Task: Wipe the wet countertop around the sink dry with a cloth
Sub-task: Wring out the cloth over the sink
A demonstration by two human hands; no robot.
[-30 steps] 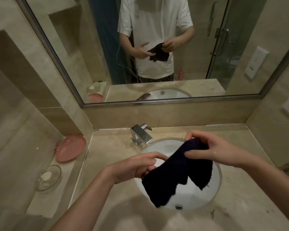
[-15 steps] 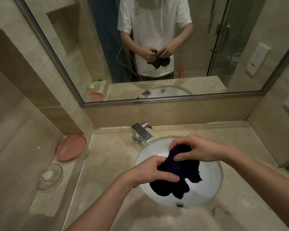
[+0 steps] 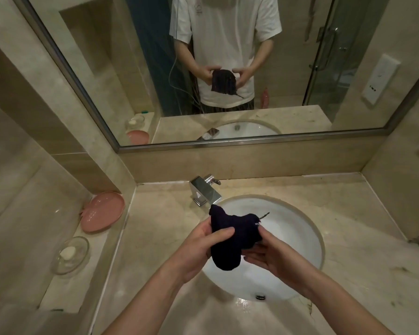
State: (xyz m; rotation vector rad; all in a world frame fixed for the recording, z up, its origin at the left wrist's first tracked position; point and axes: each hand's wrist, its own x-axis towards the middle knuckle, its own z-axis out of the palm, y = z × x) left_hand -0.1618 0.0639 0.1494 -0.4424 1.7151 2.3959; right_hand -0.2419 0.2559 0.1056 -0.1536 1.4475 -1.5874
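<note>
— Standing over the sink [image 3: 298, 238], are they, with both forearms reaching in from below?

— Yes. The left hand [image 3: 198, 247] comes in from the lower left, palm turned inward, thumb laid across the front of the dark cloth [image 3: 232, 238] and fingers curled behind it. The right hand [image 3: 269, 255] sits just beside it, palm up, fingers curled under the cloth's right edge.

— So each grip is closed on the cloth?

— Both are, one on each side, with the cloth bunched between them. It hangs in the air above the white basin, clear of the counter [image 3: 155, 226].

— Which way does it run?

— Its long axis goes roughly from the far end, a peak pointing toward the faucet [image 3: 205, 192], down to a rounded lobe drooping toward the person. A loose thread sticks out at the upper right.

— Anything else about?

— A pink dish [image 3: 102, 211] and a glass soap dish [image 3: 70, 255] sit on the ledge at the left.
</note>
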